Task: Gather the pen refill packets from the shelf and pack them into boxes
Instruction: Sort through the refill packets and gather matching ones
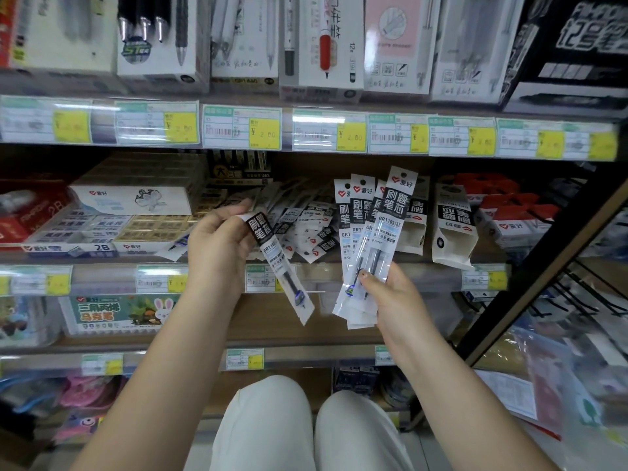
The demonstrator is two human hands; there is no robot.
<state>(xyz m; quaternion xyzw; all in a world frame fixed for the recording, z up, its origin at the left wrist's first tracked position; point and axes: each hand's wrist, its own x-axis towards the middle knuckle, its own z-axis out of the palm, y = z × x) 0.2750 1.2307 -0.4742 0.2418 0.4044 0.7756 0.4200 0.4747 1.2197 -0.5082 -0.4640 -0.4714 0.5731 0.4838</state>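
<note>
Pale-trousered knees (306, 426) are seen lowest in frame, before store shelving edged with yellow price tags (265, 132) marked "¥ 2.00". One refill packet (277, 256) printed "GR1103" is pinched by the left hand (219, 241); a fan of about four (372, 239), headed "刷题笔芯", is gripped by the right hand (396, 300). Further packets (307, 222) are heaped on the shelf beside two open boxes (452, 226).

left hand (217, 239) pinching packet (278, 263), right hand (396, 297) gripping packets (370, 246)
</note>
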